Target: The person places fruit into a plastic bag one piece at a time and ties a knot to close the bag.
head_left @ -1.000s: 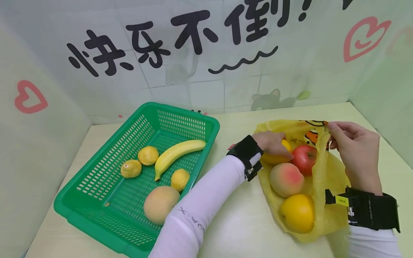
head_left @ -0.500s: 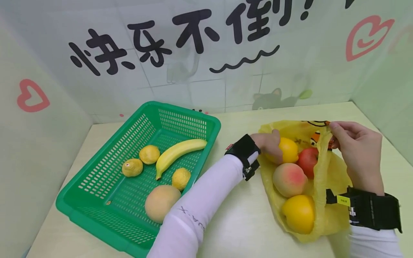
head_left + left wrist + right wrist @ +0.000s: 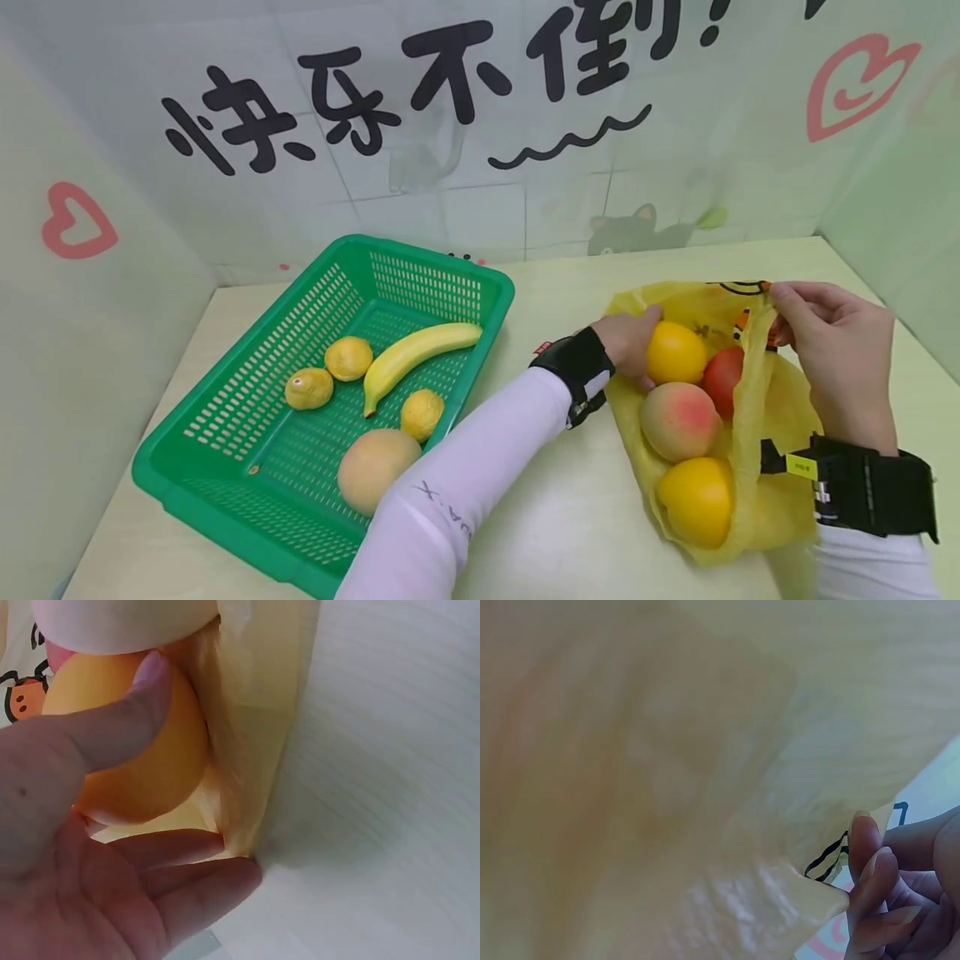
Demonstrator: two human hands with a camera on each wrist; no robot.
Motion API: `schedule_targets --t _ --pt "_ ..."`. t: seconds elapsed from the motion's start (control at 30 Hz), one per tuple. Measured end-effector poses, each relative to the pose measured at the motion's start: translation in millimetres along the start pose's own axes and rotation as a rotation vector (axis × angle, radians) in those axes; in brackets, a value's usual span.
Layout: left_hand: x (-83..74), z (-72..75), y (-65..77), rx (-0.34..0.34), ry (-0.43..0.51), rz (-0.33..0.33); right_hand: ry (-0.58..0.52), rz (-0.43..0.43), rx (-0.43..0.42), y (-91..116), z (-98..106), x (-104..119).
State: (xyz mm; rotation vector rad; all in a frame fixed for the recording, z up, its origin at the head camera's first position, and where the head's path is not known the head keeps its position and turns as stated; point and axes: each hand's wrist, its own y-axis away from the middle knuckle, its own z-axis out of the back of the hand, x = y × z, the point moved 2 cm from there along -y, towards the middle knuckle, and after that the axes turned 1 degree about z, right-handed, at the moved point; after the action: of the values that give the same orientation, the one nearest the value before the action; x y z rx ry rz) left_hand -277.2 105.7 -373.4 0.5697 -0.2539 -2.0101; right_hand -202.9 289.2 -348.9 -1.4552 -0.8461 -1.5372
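A thin yellow plastic bag (image 3: pixel 780 467) lies at the right with its mouth toward the left. Inside are a round orange-yellow fruit (image 3: pixel 677 353), a red apple (image 3: pixel 723 379), a peach (image 3: pixel 681 421) and a second yellow fruit (image 3: pixel 696 502). My left hand (image 3: pixel 632 343) is at the bag's left side. In the left wrist view its thumb touches the orange-yellow fruit (image 3: pixel 142 765), and its fairly straight fingers (image 3: pixel 202 892) lie beside the bag's edge. My right hand (image 3: pixel 840 350) pinches the bag's upper rim, also visible in the right wrist view.
A green plastic basket (image 3: pixel 225 492) stands at the left, holding a banana (image 3: pixel 412 358), several lemons (image 3: pixel 348 358) and a large pale peach-coloured fruit (image 3: pixel 378 471). Walls with printed writing and hearts enclose the table (image 3: pixel 555 517) at the back and sides.
My left hand has drawn back from over the orange-yellow fruit to its left side, so more of the fruit shows. The right hand keeps its pinch on the bag.
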Motion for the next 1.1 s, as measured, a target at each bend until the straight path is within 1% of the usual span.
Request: schedule_targets --t 0.1,0.23,0.3,0.4,0.5,0.6,0.7,0.8,0.93,1.03,1.07,1.1 --pt "-2.3 -0.4 -0.5 -0.034 -0.063 -0.007 0.034 0.003 -0.017 -0.3 -0.8 -0.2" --pt "-8.2 0.5 0.7 -0.098 -0.182 0.003 0.056 0.011 -0.038 -2.0 -2.5 0.3" --pt "-10.0 0.3 0.6 -0.110 -0.198 0.001 0.056 0.016 -0.037 -2.5 -3.0 0.5" --pt "-11.6 -0.1 0.0 -0.122 -0.188 -0.021 0.071 0.021 -0.037 -2.9 -3.7 0.6" --pt "-12.2 0.0 -1.6 -0.121 -0.129 -0.055 0.126 0.020 -0.045 -2.8 -3.4 0.4" --pt "-11.5 -1.0 -3.5 -0.081 -0.027 -0.071 0.134 0.012 -0.043 -2.0 -2.8 -0.3" --pt "-9.8 -4.8 -5.8 -0.033 0.075 -0.081 0.076 0.006 -0.021 -0.6 -2.1 -1.4" --pt "-7.6 -9.6 -7.5 0.001 0.135 -0.085 0.029 0.004 0.000 0.9 -1.6 -2.1" --pt "-6.7 -13.5 -6.9 0.028 0.169 -0.055 0.042 0.007 0.005 1.9 -1.1 -2.1" --pt "-8.6 -14.1 -1.7 0.042 0.210 -0.019 0.064 0.010 -0.004 1.7 -1.5 -1.9" --pt "-9.4 -14.3 0.6 0.041 0.228 -0.015 0.076 0.013 -0.007 1.4 -1.9 -1.7" --pt "-9.8 -15.1 3.5 0.044 0.286 0.027 0.073 0.014 -0.009 1.1 -2.2 -1.7"
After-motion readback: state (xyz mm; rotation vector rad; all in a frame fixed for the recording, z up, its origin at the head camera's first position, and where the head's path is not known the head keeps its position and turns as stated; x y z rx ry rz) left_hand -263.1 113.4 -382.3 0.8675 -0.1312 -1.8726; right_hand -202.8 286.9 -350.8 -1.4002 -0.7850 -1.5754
